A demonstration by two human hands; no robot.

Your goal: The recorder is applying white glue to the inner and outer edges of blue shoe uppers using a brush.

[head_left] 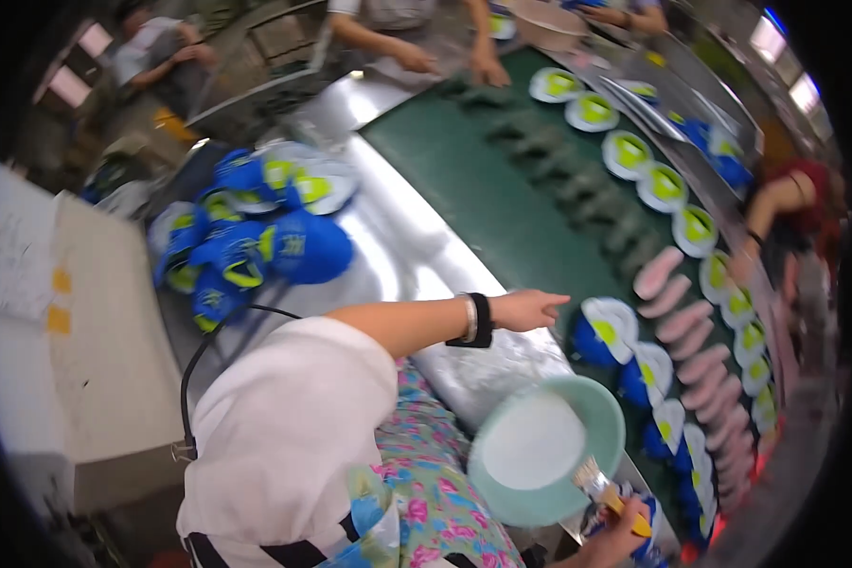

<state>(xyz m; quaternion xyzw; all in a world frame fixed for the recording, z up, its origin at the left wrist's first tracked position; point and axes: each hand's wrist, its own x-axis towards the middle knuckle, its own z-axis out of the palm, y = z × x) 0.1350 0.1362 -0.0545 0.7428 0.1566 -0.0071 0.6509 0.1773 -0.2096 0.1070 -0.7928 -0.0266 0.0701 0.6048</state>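
My left hand, with a black band on its wrist, reaches out over the near edge of the green conveyor belt. Its fingers are stretched out and hold nothing. Just right of it lies a blue shoe upper with a white rim and lime lining. In my right hand is a yellow-handled brush, its bristles at the right rim of a pale green basin. White liquid fills the bottom of the basin. Something blue and white shows beside the right hand, partly hidden.
Blue uppers are heaped on the metal table at left. On the belt run rows of pink sole-shaped pieces, dark blurred pieces and white-rimmed uppers. Co-workers' hands are at the far end; another person stands at right.
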